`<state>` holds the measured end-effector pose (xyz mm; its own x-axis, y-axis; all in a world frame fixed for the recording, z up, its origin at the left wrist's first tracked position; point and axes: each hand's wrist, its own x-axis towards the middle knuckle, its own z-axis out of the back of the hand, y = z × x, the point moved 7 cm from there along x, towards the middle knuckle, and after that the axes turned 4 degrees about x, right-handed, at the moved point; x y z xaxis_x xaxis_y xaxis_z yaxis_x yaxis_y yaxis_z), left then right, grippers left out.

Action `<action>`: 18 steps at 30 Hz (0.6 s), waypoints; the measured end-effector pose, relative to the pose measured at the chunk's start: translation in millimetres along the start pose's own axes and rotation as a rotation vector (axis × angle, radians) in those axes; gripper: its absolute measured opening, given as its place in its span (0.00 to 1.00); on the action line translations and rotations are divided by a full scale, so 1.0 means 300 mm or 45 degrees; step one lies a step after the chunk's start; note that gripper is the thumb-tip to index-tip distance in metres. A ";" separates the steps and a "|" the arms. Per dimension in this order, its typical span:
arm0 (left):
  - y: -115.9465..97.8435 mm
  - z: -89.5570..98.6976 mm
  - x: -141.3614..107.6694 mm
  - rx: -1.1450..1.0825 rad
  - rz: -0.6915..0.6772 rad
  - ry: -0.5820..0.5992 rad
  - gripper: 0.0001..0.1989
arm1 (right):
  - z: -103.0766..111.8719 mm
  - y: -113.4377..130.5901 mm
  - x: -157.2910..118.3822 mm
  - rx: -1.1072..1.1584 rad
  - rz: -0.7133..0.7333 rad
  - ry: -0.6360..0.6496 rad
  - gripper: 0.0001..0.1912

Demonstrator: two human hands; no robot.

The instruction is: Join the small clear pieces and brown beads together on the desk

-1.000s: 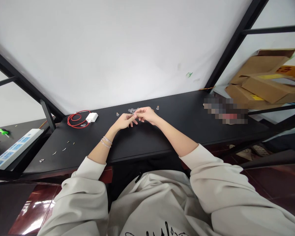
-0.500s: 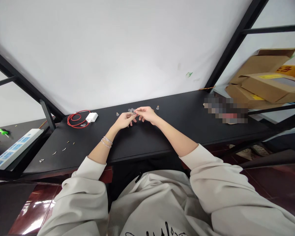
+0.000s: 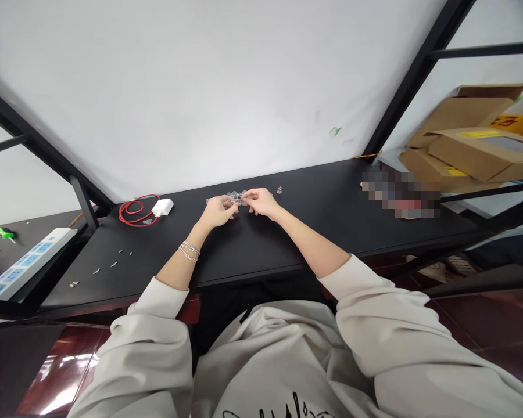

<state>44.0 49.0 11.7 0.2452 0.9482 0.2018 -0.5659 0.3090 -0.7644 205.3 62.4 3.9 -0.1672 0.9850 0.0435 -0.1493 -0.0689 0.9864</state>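
Note:
Several small clear plastic pieces (image 3: 234, 195) lie bunched near the back of the black table, close to the wall. Beside this bunch, on its left, is my left hand (image 3: 219, 211), fingers curled and thumb pressed inward. My right hand (image 3: 261, 202) reaches in from the other side, with thumb and forefinger pinched at the edge of the clear pieces. The fingertips of both hands almost meet. What each pinch holds is too small and too covered to make out. Another small clear piece with a brownish top (image 3: 279, 190) stands to the right of my right hand.
A white charger (image 3: 163, 208) with a coiled red cable (image 3: 126, 214) sits on the left of the black table (image 3: 261, 249). Tiny metal bits (image 3: 114, 264) lie at the front left. A power strip (image 3: 32, 264) is farther left; cardboard boxes (image 3: 483, 145) stand at the right.
My fingertips have moved slightly apart, lower over the clear pieces. My left hand has shifted a little left and now mostly covers the small piece that stood beside it.

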 end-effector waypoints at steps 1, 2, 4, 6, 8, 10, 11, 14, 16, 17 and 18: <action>0.001 0.003 0.001 0.030 -0.017 -0.016 0.08 | -0.001 -0.001 0.001 -0.015 0.010 0.004 0.04; 0.002 0.007 0.001 0.059 -0.031 -0.033 0.08 | -0.001 -0.003 0.002 -0.025 0.017 0.007 0.05; -0.001 0.016 0.001 0.119 -0.055 -0.075 0.07 | -0.003 -0.005 0.004 -0.033 0.026 0.014 0.05; -0.013 0.028 -0.003 0.197 -0.081 -0.126 0.07 | -0.005 -0.005 0.004 -0.032 0.030 0.022 0.05; -0.033 0.040 -0.008 0.295 -0.113 -0.179 0.07 | -0.007 -0.004 0.003 -0.030 0.028 0.026 0.05; -0.052 0.050 -0.014 0.387 -0.140 -0.221 0.08 | -0.007 -0.002 0.001 -0.029 0.022 0.026 0.05; -0.060 0.053 -0.015 0.429 -0.152 -0.235 0.09 | -0.007 -0.002 0.000 -0.028 0.019 0.026 0.05; -0.073 0.056 -0.018 0.539 -0.167 -0.252 0.09 | -0.008 0.000 -0.002 -0.022 0.024 0.029 0.05; -0.075 0.054 -0.019 0.588 -0.168 -0.252 0.09 | -0.009 -0.002 -0.002 -0.019 0.030 0.031 0.05; -0.076 0.053 -0.020 0.600 -0.167 -0.250 0.09 | -0.011 -0.004 -0.001 -0.023 0.031 0.032 0.05; -0.077 0.051 -0.020 0.602 -0.165 -0.245 0.10 | -0.013 -0.007 0.000 -0.032 0.027 0.032 0.04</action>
<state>43.4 37.2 37.5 0.2133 0.8825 0.4192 -0.8447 0.3822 -0.3748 202.0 62.0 1.2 -0.1952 0.9789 0.0604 -0.1696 -0.0944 0.9810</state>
